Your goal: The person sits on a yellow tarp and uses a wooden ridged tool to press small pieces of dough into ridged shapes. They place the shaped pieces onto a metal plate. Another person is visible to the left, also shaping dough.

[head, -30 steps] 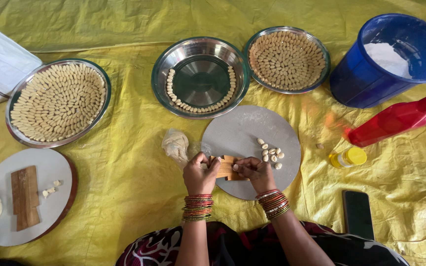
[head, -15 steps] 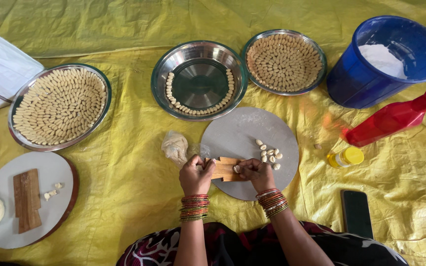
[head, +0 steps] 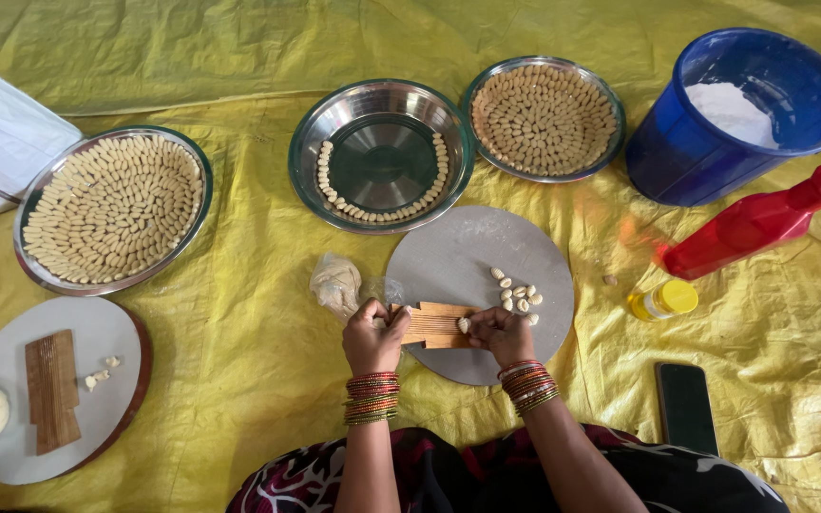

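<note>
My left hand (head: 370, 334) closes around the left end of the small ridged wooden board (head: 437, 325), which lies on the near edge of the round grey stone slab (head: 458, 252). My right hand (head: 499, 332) curls at the board's right end, fingertips pinching 1 small pale dough piece (head: 464, 325) against the ridges. Just beyond my right hand on the slab lies a cluster of shaped dough shells (head: 515, 293). A lump of dough in clear plastic (head: 336, 283) sits just left of the slab.

Stacked red-green bangles (head: 372, 397) circle both wrists; patterned dark garment (head: 486, 475).
</note>
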